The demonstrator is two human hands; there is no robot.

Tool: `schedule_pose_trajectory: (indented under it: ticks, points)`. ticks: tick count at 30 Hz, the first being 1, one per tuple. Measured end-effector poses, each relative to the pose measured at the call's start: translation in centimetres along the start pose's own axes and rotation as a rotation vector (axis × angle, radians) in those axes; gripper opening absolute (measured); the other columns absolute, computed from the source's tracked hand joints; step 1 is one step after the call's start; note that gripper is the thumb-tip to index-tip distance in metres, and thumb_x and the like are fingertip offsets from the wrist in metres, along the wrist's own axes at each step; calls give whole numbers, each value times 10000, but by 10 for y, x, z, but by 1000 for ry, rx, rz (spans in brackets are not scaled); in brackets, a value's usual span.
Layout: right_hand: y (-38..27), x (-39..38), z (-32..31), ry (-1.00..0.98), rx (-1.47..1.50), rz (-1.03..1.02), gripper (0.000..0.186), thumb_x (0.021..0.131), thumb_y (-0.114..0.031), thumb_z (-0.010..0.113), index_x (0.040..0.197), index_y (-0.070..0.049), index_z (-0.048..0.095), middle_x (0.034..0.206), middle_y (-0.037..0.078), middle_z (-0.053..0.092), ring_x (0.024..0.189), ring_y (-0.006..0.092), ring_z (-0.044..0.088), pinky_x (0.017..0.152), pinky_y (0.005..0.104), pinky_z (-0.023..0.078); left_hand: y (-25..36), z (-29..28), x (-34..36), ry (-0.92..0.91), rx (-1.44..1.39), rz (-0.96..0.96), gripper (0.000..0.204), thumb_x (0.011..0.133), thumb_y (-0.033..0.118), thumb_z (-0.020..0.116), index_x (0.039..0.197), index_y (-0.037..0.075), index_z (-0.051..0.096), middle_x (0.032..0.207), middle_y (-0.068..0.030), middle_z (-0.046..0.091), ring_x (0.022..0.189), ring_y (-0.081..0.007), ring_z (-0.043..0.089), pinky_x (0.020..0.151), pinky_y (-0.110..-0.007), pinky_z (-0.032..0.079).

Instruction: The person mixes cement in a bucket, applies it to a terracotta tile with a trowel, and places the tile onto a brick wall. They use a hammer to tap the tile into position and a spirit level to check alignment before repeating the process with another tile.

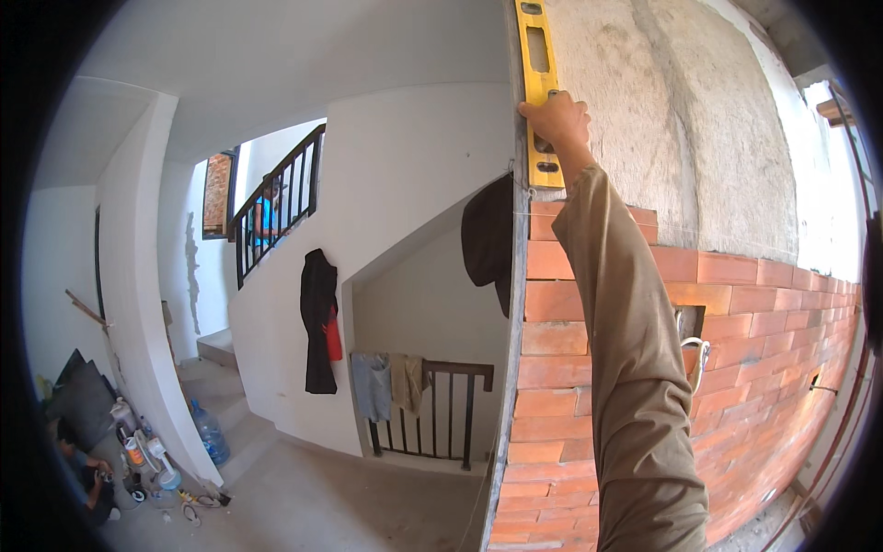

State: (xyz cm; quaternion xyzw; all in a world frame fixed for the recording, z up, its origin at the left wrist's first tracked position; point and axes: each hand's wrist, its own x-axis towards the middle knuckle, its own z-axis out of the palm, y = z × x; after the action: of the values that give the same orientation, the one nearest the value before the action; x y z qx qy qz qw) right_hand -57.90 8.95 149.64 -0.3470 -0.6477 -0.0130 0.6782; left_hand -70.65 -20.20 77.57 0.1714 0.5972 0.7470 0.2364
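My right hand (561, 121) is raised high, closed around a yellow spirit level (539, 51). The level stands upright along the wall's left vertical edge, and its top runs out of the picture. Its lower end sits just above the top red brick (543, 225) at that edge. My right forearm in a brown sleeve (635, 350) crosses in front of the brick facing (552, 368). A thin string (589, 213) runs across near the upper course. Bare rough plaster (625, 101) lies to the right of the level. My left hand is not in view.
An electrical box with white cables (696, 350) opens in the brickwork. Left are stairs (216, 377), railings (276, 198), hung clothes (319, 322) and a dark hat (487, 230). A water jug (210, 432), tools and a seated person (92, 478) are lower left; another person (265, 212) is upstairs.
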Motion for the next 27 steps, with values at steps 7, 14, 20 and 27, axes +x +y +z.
schedule_pose_trajectory:
  ticks: [7, 14, 20, 27]
  points:
    - [10, 30, 10, 51, 37, -47, 753, 769, -464, 741, 1362, -55, 519, 1349, 225, 471, 1256, 387, 494, 960, 502, 499, 0, 4, 1, -16, 5, -2, 200, 907, 116, 683, 1018, -19, 586, 862, -128, 615, 822, -243, 656, 723, -378, 552]
    - [-2, 17, -1, -21, 26, -3, 799, 767, -466, 742, 1390, -38, 481, 1361, 221, 476, 1263, 387, 499, 968, 502, 497, 4, 3, -1, -3, 13, 5, 198, 902, 114, 686, 1012, -18, 586, 857, -126, 617, 817, -241, 656, 719, -376, 551]
    - [5, 16, -1, -22, 1, -63, 859, 781, -508, 745, 1429, -34, 441, 1367, 217, 479, 1268, 372, 499, 999, 494, 479, 6, 6, 0, -12, 19, 11, 197, 898, 112, 688, 1006, -17, 586, 853, -125, 618, 812, -240, 656, 716, -375, 550]
    - [10, 14, -1, -21, -21, -120, 973, 782, -501, 756, 1493, 11, 332, 1382, 231, 464, 1281, 384, 483, 1017, 487, 471, 9, 9, -1, -19, 26, 23, 195, 894, 110, 691, 1000, -15, 586, 848, -124, 620, 807, -239, 656, 712, -373, 549]
